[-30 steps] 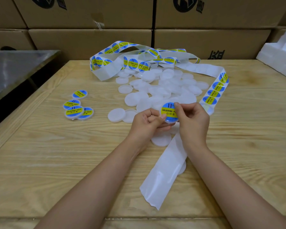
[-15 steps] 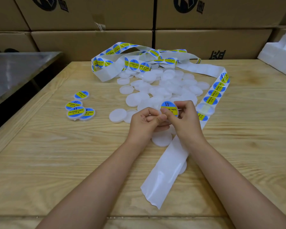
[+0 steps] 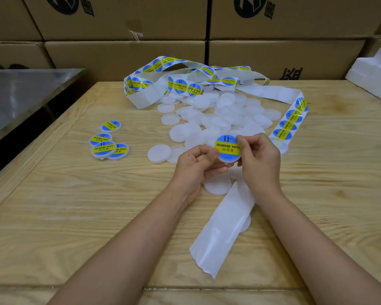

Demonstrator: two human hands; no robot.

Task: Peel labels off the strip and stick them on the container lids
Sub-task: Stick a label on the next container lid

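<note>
Left hand (image 3: 198,164) grips a round white plastic lid (image 3: 229,159) from beneath, thumb curled onto its edge, just in front of the heap of bare white lids (image 3: 218,115). The right hand (image 3: 260,159) pinches the lid's right rim, where a round blue-and-yellow label (image 3: 227,146) already sits. Four labelled lids (image 3: 108,144) lie well left of the heap on the pale wooden surface (image 3: 75,216), so I'd judge the job barely begun, with dozens bare. The long white label strip (image 3: 288,124) loops behind and right of the heap, its stripped tail (image 3: 224,227) running towards the person. Being round, the held lid has no long axis; its face tilts up at the person, print reading level.
</note>
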